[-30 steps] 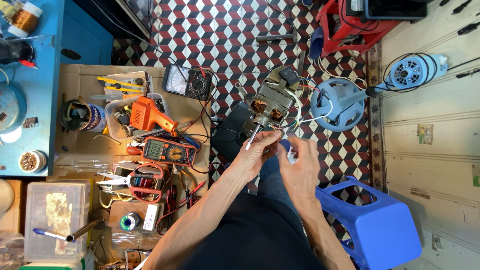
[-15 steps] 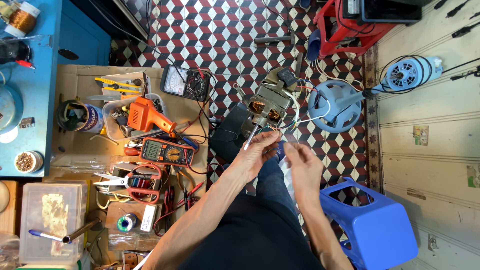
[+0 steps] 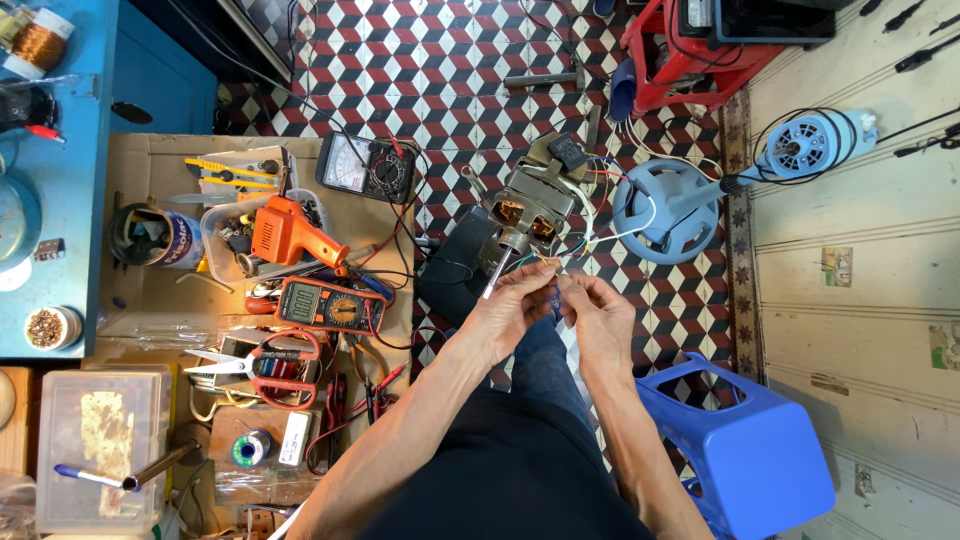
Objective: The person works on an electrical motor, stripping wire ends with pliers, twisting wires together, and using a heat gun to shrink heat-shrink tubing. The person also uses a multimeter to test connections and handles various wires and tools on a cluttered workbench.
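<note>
Near the middle of the frame, the left hand point(image 3: 510, 305) and the right hand point(image 3: 600, 315) meet fingertip to fingertip, the fingers of both pinched closed on the thin coloured wires point(image 3: 572, 258) that run from the fan motor point(image 3: 525, 210) just above them. The motor lies on the floor with its shaft pointing down toward the left hand; its copper windings are bare and no housing covers it. The wire ends look loose rather than joined, so the wiring seems only partly done, though the joint itself is too small to make out.

To the left, a cardboard-covered bench point(image 3: 150, 160) carries an orange glue gun point(image 3: 290, 232), an orange multimeter point(image 3: 325, 305), a black dial meter point(image 3: 368, 165), red-handled scissors point(image 3: 262, 365) and a spool of solder point(image 3: 250, 447). The floor point(image 3: 420, 60) is tiled in red, black and white cubes. A blue plastic stool point(image 3: 745, 450) stands at lower right, a round grey fan base point(image 3: 665, 210) sits right of the motor, and a red stool point(image 3: 690, 50) stands at the top.
</note>
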